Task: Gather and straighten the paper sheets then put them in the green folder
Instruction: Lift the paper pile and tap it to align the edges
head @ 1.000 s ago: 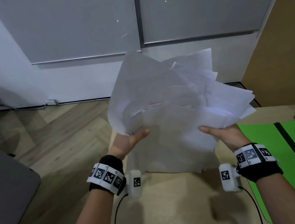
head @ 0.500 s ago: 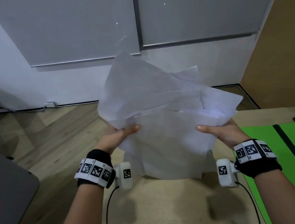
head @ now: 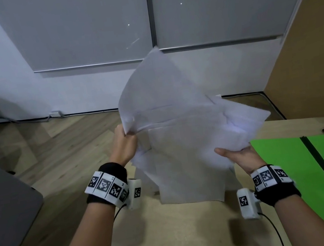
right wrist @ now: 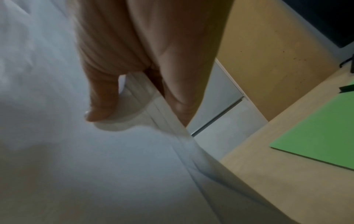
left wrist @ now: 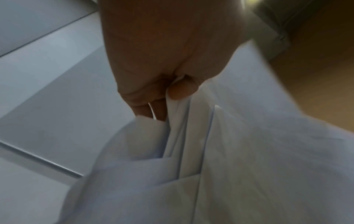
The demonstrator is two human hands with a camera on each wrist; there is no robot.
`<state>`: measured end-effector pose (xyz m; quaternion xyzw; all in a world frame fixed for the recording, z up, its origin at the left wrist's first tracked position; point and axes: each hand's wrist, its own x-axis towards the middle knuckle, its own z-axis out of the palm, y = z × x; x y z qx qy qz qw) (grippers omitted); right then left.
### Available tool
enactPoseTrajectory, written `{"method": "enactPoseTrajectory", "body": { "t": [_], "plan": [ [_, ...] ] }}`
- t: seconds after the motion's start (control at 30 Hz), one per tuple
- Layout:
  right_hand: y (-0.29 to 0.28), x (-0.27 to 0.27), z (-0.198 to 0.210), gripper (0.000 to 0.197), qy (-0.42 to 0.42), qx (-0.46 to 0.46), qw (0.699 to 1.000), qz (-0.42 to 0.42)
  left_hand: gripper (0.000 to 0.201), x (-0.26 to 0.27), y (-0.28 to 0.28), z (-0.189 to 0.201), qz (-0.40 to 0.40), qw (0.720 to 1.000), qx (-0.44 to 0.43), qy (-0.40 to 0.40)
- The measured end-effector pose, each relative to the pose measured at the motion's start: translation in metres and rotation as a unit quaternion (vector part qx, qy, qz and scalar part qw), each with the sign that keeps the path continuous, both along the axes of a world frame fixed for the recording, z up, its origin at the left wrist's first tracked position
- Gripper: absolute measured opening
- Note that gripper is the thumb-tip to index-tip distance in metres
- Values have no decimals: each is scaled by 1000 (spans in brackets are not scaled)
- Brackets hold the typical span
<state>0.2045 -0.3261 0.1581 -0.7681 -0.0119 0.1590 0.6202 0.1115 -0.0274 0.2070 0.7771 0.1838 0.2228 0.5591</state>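
Roughly: 1 loose stack of paper sheets (head: 183, 140), count unclear, held above table (head: 176, 238). Left hand (head: 125, 144) pinches its left edge; right hand (head: 240, 155) grips right edge. 1 green folder (head: 292, 165) flat at table's right edge.

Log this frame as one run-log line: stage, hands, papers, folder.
stage: straightening | left hand: grips stack edge | right hand: grips opposite edge | paper sheets: uneven, held above table | green folder: on table, to the right
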Motion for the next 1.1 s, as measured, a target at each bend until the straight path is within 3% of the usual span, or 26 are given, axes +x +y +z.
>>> {"method": "enactPoseTrajectory", "body": {
  "t": [0.07,0.13,0.17,0.27,0.4,0.43,0.5,0.63,0.67,0.73,0.8,0.87,0.93,1.0,1.1],
  "plan": [
    [1,2,-6,10,-22,7,1000,2,33,3,8,-7,10,999,33,18],
    [0,3,-7,7,-16,6,1000,-2,36,5,5,-5,8,998,60,29],
    [1,4,-9,18,-16,10,1000,-6,34,6,1,-1,0,997,73,32],
    [4,4,-9,87,11,21,999,-49,27,5,-10,4,-41,995,73,55],
    [-1,10,-20,105,-3,31,997,-76,9,0,-7,2,-55,994,-88,47],
    [-1,8,-17,91,-14,34,996,-81,14,-4,-6,0,-71,990,-101,64],
    [0,2,-9,39,-33,32,996,-82,35,-12,-5,-15,-117,980,-123,104],
    [5,5,-4,14,-73,58,993,-68,56,-21,-4,-47,-153,968,-136,148],
    [7,8,-4,13,-76,45,993,-76,58,-21,-5,-52,-138,969,-142,145],
    [8,12,-1,35,-68,37,994,-74,53,-18,-9,-57,-110,972,-155,136],
    [10,11,9,28,-65,55,994,-71,51,-15,-12,-58,-91,974,-160,127],
    [10,11,13,8,-60,100,992,-47,54,-16,-14,-53,-94,974,-171,114],
    [9,9,15,12,-42,181,982,-31,54,-17,-12,-49,-115,971,-173,115],
    [8,13,9,29,-17,225,974,-35,41,-15,-10,-45,-118,968,-186,123],
    [6,23,-30,44,52,122,985,-107,28,-8,-10,-59,-76,966,-186,162]
  ]
}}
